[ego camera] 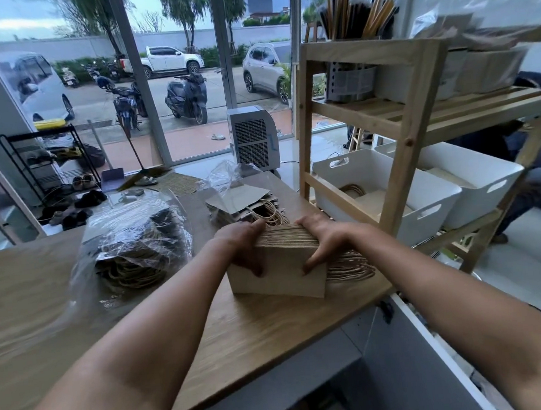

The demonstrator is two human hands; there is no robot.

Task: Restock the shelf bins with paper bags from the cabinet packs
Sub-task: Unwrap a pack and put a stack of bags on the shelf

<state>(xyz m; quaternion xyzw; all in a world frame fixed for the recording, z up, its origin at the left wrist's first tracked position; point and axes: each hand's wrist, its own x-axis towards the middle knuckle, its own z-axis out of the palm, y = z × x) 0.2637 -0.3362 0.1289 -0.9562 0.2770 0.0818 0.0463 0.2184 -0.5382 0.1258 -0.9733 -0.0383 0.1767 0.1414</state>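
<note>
Bag stack: a thick block of flat kraft paper bags (278, 272) stands on edge on the desk, its ribbed top made of many folded edges, with twisted paper-cord handles (350, 268) fanning out on its right side.
Left hand (245, 244): grips the left end of the stack, thumb down the smooth front face, fingers over the top.
Right hand (323, 239): grips the right end in the same way, thumb on the front face.
Desk (273, 332): wood-grain top, matte.
Open packs: a crinkled clear plastic pack (135, 246) of dark bags with cord handles lies left of the stack; a looser pile of kraft bags (246, 205) lies behind it.
Shelf: a pale wooden rack (399, 161) stands at the right, with white plastic bins (389, 194) on its lower level holding bags.
</note>
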